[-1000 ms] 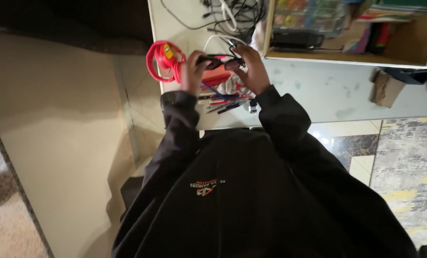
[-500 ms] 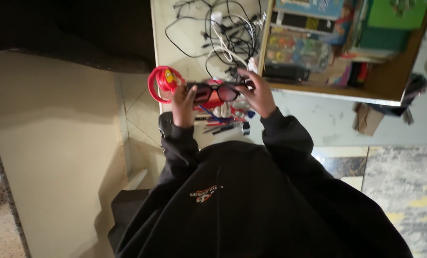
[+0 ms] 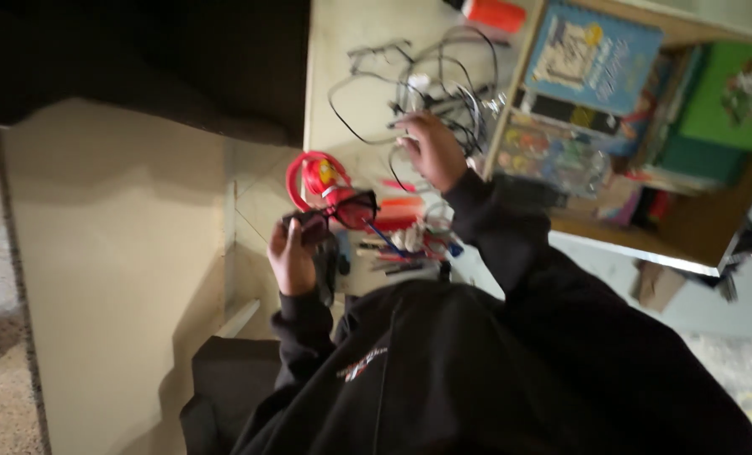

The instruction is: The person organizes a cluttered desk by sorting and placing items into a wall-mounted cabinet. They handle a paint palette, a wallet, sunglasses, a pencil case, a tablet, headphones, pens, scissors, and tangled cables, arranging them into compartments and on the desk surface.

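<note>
Above the white desk [image 3: 342, 50], left hand [image 3: 290, 257] closed on dark sunglasses [image 3: 336, 217], right hand [image 3: 431, 147] half-open in tangled cables [image 3: 410, 93]; risk of snagging, dragging them off.

Dark-lensed sunglasses [image 3: 338, 217] with a black frame, and behind them a bright red ring-shaped toy [image 3: 313, 179] with a yellow spot. Black cables [image 3: 426, 93] tangle over the pale cream counter [image 3: 342, 42]. Blue illustrated book [image 3: 591, 55], green box [image 3: 734, 97], orange cap [image 3: 494, 13]. Black sweatshirt [image 3: 477, 371], small red-and-white chest emblem.

Tangled cables [image 3: 426, 93] around right hand [image 3: 431, 152]
</note>
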